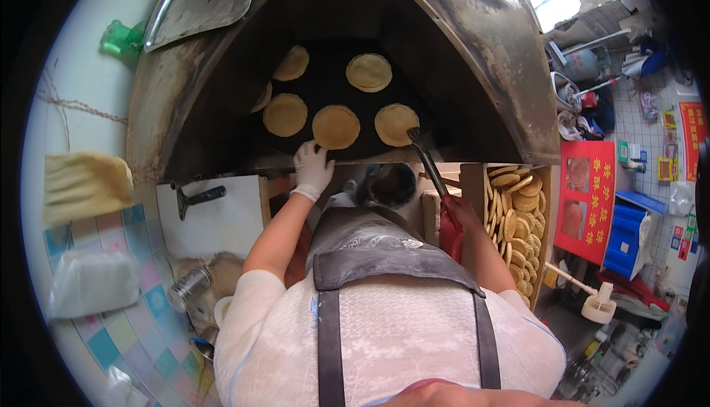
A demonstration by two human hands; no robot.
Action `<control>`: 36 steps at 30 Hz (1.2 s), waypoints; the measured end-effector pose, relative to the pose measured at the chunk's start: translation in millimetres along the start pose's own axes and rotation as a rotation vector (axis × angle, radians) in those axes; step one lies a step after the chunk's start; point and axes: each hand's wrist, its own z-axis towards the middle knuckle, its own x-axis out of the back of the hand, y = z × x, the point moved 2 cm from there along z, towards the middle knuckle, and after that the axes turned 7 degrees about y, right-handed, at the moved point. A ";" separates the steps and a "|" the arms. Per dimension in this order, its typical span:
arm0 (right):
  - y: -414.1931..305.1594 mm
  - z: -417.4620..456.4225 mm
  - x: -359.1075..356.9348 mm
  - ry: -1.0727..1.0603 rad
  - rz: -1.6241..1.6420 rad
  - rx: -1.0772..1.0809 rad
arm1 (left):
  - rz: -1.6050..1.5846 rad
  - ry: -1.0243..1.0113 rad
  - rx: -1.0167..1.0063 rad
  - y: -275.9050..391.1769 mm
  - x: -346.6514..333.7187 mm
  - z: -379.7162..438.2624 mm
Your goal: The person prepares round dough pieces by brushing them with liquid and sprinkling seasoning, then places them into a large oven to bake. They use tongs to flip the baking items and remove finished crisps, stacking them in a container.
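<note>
My left hand (313,169), in a white glove, reaches over the front edge of a dark oven (355,46). Its fingers are spread, with the tips at the lower edge of a round flatbread (336,126); whether they press on it I cannot tell. Bare, my right hand (460,211) grips the red handle of long dark tongs (428,160). The tongs' tip meets the lower right edge of another flatbread (395,124). Several more lie on the black oven floor, among them a flatbread (369,73) at the back and a flatbread (285,115) at the left.
A wooden box (546,229) full of baked flatbreads stands right of me. Below the oven mouth is a dark bucket (392,185). A black-handled scraper (201,199) lies on a white board (233,224) at left. A metal tray (205,4) rests against the oven's upper left.
</note>
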 end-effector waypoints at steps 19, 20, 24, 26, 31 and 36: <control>-35.3 1.3 -3.2 -0.197 -0.310 0.046 | 0.404 0.157 0.871 -47.5 122.7 -280.1; -37.0 1.8 -1.7 -0.202 -0.320 0.044 | 0.384 0.130 0.896 -45.0 126.1 -288.4; -20.5 -5.2 12.9 -0.136 -0.388 0.102 | 0.304 0.263 0.881 -39.1 138.2 -325.8; -8.2 -19.9 13.6 -0.023 -0.475 0.183 | 0.271 0.366 0.926 -41.2 134.0 -363.1; -16.4 -48.9 -74.4 0.069 -0.649 0.901 | 0.215 0.503 1.061 -27.7 125.8 -451.1; -52.7 -95.9 -292.2 -0.325 -0.766 1.266 | 0.407 0.648 0.987 -12.4 157.3 -495.2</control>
